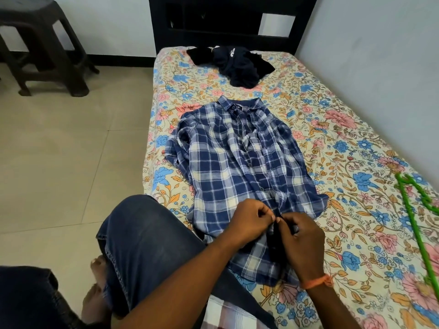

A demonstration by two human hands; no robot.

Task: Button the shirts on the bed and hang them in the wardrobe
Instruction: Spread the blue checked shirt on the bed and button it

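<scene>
A blue and white plaid shirt lies flat on the flowered bed, collar toward the headboard. My left hand and my right hand meet at the shirt's front strip near the hem, each pinching the cloth with fingers curled. Buttons higher up the front appear closed; the collar area gapes open. A dark garment lies crumpled near the head of the bed. A green hanger rests on the bed at the right.
A black headboard stands against the wall. A dark plastic stool sits on the tiled floor at the left. My knee in jeans rests at the bed's edge. A pale wall borders the bed's right side.
</scene>
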